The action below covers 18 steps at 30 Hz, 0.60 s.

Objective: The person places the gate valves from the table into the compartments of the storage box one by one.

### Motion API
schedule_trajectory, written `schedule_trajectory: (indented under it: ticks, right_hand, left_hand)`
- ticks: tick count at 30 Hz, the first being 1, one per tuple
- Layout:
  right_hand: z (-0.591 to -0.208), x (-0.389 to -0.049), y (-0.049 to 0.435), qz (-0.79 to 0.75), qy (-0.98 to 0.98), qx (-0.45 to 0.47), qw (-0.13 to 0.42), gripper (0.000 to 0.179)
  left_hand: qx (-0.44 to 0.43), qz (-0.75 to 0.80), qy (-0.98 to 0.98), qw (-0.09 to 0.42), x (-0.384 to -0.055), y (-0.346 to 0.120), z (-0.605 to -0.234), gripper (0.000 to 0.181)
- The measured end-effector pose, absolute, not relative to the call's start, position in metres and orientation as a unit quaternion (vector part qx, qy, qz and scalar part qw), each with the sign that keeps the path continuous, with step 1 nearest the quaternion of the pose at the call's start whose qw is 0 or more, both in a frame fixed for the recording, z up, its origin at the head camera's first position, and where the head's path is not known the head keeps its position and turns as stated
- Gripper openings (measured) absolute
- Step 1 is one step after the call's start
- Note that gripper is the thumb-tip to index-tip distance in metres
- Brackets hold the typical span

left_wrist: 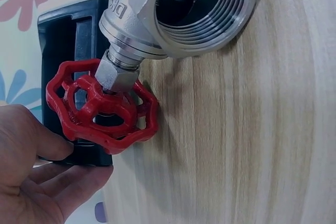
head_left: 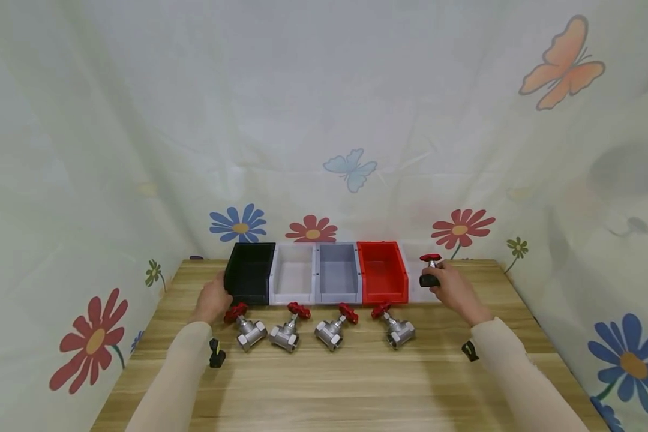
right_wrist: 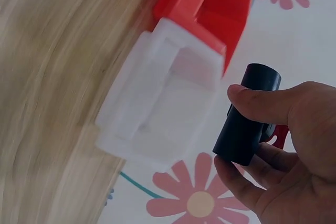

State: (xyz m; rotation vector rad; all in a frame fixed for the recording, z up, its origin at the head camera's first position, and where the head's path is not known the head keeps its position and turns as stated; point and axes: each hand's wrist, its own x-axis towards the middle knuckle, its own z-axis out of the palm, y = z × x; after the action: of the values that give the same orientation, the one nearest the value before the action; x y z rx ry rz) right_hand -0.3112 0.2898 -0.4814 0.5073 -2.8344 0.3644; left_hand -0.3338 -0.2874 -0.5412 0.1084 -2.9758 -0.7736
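Note:
My left hand (head_left: 213,298) holds the side of a black bin (head_left: 250,299) at the left end of a row; in the left wrist view the thumb (left_wrist: 55,145) lies on one side of its wall and the fingers on the other. Near that hand lies a silver valve (left_wrist: 131,14) with a red handwheel (left_wrist: 71,111). My right hand (head_left: 453,292) grips a black-bodied valve (right_wrist: 247,116) with a red handwheel (head_left: 431,257), raised over the translucent white bin (head_left: 418,293) at the right end. In the right wrist view most of its handwheel is hidden behind the hand.
Between the end bins stand a white bin (head_left: 293,298), a grey bin (head_left: 338,297) and a red bin (head_left: 384,297). More silver valves (head_left: 286,337) lie in front of them on the wooden table (head_left: 324,396). A flowered curtain (head_left: 281,120) hangs behind. Small black clips (head_left: 216,354) sit near both forearms.

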Motion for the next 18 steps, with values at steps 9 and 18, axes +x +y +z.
schedule_trajectory:
  ticks: [9,18]
  right_hand:
    - [-0.485,-0.327,0.295,0.117,-0.975,0.164,0.099,0.039]
    - [-0.493,-0.342,0.297,0.116,-0.98,0.137,0.08,0.037]
  left_hand:
    - [0.032,-0.245,-0.968,0.039,-0.334,-0.288,-0.544,0.072]
    - [0.023,-0.239,-0.97,0.046,-0.333,-0.288,-0.542,0.07]
